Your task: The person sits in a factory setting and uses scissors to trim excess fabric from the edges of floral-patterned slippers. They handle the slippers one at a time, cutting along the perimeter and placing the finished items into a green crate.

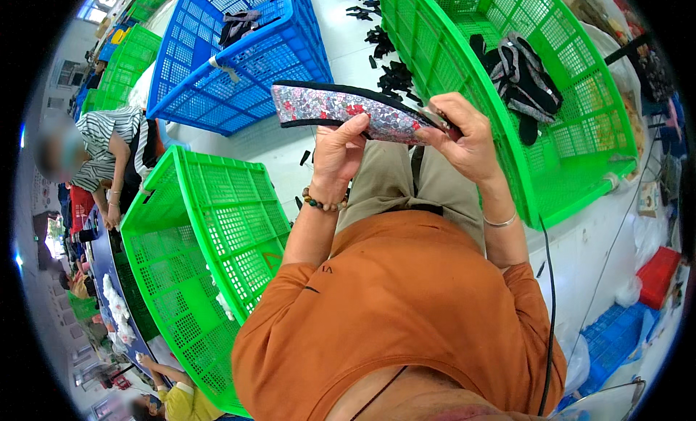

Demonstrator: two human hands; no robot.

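A curved strip of floral fabric (319, 106), grey with red flowers and black-bound edges, is stretched out in front of my body. My left hand (339, 151) grips its lower edge near the middle, thumb on the printed face. At the strip's right end, my right hand (470, 140) is closed, with the thumb against the fabric. A small dark thing with a metallic glint (451, 125) shows among the right fingers; its kind cannot be made out. Similar floral and black pieces (525, 80) lie in the green basket (449, 84) on the right.
A blue basket (290, 55) stands ahead on the left, holding a dark piece (239, 26). Another green basket (232, 232) sits at my left. Black scraps (395, 77) litter the floor. A black cord (549, 305) hangs at right. People (119, 149) work at a table on the left.
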